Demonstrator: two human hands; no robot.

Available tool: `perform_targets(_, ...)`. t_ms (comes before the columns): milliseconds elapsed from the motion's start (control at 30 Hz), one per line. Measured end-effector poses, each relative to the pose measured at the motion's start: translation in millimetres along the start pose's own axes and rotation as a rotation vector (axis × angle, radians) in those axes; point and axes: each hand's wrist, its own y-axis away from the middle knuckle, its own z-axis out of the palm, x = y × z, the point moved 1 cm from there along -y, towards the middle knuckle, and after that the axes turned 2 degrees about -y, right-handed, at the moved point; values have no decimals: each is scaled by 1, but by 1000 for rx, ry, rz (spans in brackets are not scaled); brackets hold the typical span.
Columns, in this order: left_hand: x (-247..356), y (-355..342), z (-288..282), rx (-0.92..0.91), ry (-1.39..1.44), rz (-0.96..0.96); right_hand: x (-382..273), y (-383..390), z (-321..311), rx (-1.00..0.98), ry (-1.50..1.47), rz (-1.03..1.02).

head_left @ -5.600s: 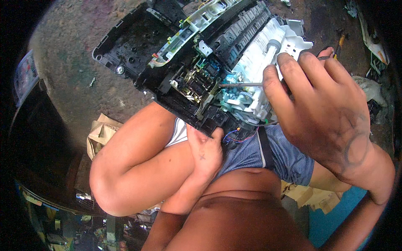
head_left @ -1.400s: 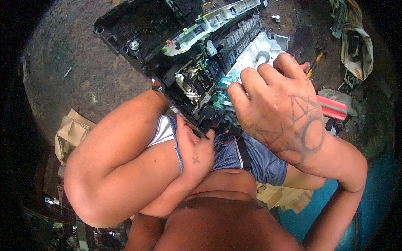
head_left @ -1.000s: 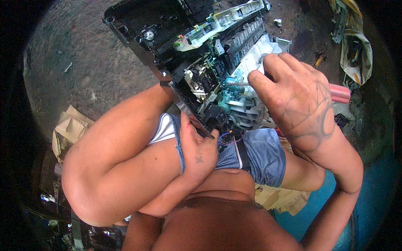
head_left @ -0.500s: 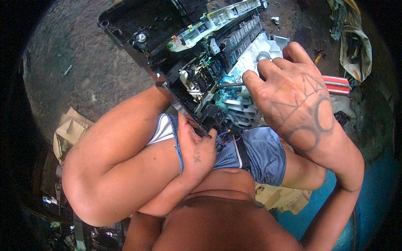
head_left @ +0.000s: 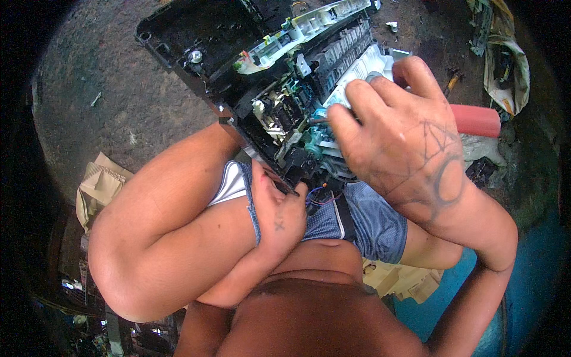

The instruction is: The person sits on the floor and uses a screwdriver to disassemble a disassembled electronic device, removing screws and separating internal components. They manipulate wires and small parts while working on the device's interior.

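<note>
A partly opened black printer chassis (head_left: 208, 38), with white plastic rails and blue-stained inner parts, rests tilted by my lap. My left hand (head_left: 279, 211) is closed around its near lower edge, fingers partly hidden under the casing. In my right hand (head_left: 404, 131) is a screwdriver (head_left: 479, 121) with a red handle, which sticks out past the right side of the palm. Its thin dark shaft points left, the tip among the gears and blue-stained parts (head_left: 315, 134) in the chassis middle. Blue and purple wires (head_left: 320, 195) hang at the near end.
Dark rough ground (head_left: 131, 89) spreads around, with small plastic scraps (head_left: 392, 27). A torn pale sack (head_left: 505, 83) lies at the far right. Flattened brown paper (head_left: 104, 181) lies by my left knee, and more cardboard (head_left: 404, 279) sits under my right leg, beside a blue surface (head_left: 464, 285).
My right hand has shifted left, toward the chassis, and rolled, so the screwdriver handle shows a different side. The printer has moved very slightly left. My left hand keeps its hold.
</note>
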Motion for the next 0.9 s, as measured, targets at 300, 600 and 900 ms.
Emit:
perform_targets(300, 1, 1, 1, 4, -34, 47, 8, -7, -25, 12, -59, 23)
perform_targets(600, 15, -8, 9, -57, -93, -3, 31, 49, -114, 132, -126, 138)
perform_targets(900, 7, 1, 9, 66, 23, -28, 320, 151, 76, -66, -203, 764)
